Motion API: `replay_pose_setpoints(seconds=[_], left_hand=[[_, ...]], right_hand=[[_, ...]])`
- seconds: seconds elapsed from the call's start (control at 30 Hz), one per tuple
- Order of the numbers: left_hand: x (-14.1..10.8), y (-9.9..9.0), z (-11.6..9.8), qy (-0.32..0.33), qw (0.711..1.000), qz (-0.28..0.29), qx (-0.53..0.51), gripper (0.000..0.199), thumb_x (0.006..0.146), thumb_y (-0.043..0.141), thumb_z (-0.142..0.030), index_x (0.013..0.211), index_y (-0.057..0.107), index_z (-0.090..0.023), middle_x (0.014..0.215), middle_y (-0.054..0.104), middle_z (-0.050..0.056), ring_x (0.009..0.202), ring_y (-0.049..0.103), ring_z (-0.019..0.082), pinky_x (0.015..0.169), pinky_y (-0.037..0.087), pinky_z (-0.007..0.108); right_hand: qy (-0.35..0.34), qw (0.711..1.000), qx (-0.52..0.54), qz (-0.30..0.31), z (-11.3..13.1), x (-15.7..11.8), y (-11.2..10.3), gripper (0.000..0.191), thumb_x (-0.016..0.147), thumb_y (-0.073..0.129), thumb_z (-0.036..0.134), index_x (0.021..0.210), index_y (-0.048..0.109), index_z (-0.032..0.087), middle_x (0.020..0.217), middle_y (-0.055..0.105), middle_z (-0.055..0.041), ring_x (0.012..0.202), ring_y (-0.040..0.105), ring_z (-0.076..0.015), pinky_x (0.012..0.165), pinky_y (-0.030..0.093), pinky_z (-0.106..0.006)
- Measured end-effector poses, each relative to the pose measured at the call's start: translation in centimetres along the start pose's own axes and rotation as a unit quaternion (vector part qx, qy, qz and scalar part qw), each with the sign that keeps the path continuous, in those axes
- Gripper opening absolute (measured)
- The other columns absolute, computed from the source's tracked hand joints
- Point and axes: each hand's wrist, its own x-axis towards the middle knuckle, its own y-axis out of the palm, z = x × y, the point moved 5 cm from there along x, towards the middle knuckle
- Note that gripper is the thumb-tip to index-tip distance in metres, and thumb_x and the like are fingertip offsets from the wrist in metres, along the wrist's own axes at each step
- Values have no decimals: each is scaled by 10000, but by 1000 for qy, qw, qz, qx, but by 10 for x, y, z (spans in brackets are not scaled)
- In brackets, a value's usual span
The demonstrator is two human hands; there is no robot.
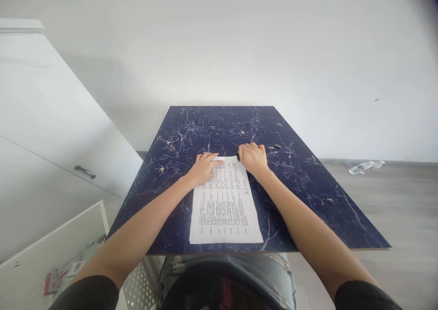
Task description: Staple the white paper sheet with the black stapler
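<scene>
A stack of printed paper sheets [224,205] lies on the dark blue marbled table, near its front edge, with rows of print and some handwriting along the right side. My left hand [204,169] rests on the upper left of the sheets, fingers stretched out and pressing lightly down. At the top right corner, my right hand [253,158] is closed, its fingers curled. A small black object [238,157] shows between that hand and the paper's edge; most of it is hidden, so its kind is unclear.
A second small black piece [278,146] lies on the table [219,127] beyond my right hand. At left stand a white cabinet [51,118] and an open drawer [51,237] with things inside. Clear plastic [366,167] lies on the floor at right, by the wall.
</scene>
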Motion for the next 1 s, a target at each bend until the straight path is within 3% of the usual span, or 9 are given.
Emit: replay_pose_setpoints(seconds=[0.13, 0.5, 0.77, 0.9, 1.0], left_hand=[[0, -1, 0, -4, 1000, 4, -1, 670, 841, 409, 36, 1392, 620, -282, 1569, 454, 96, 1384, 400, 316, 1075, 357, 557], [-1, -1, 0, -3, 1000, 3, -2, 664, 846, 410, 32, 1393, 620, -283, 1565, 457, 100, 1380, 402, 312, 1085, 347, 545], [-1, -2, -2, -1, 1000, -2, -7, 658, 844, 403, 28, 1384, 628, -272, 1560, 464, 111, 1381, 410, 320, 1086, 350, 561], [-1, 0, 0, -2, 1000, 0, -6, 684, 824, 410, 41, 1392, 621, -275, 1557, 464, 116, 1382, 408, 317, 1080, 352, 559], [-1, 4, 4, 2, 1000, -5, -8, 690, 821, 412, 38, 1395, 617, -285, 1562, 459, 105, 1387, 399, 317, 1086, 346, 561]], right_hand=[[-7, 1000, -24, 5, 5, -2, -4, 506, 1082, 242, 320, 884, 680, 162, 895, 723, -153, 891, 572, -286, 824, 317, -425], [12, 991, -97, 90, 15, -2, -5, 540, 1083, 192, 323, 1033, 689, 117, 1048, 694, -189, 1005, 541, -308, 854, 300, -420], [1, 990, -92, 110, 17, -1, -8, 542, 1081, 204, 311, 1041, 703, 103, 1070, 698, -202, 1027, 559, -306, 885, 336, -429], [35, 991, -50, 123, 8, 3, -13, 499, 1074, 258, 291, 990, 725, 136, 1042, 717, -167, 1038, 598, -277, 855, 390, -362], [73, 990, -12, 121, -1, 4, -11, 493, 1066, 299, 290, 882, 736, 153, 953, 732, -142, 941, 647, -245, 791, 418, -314]])
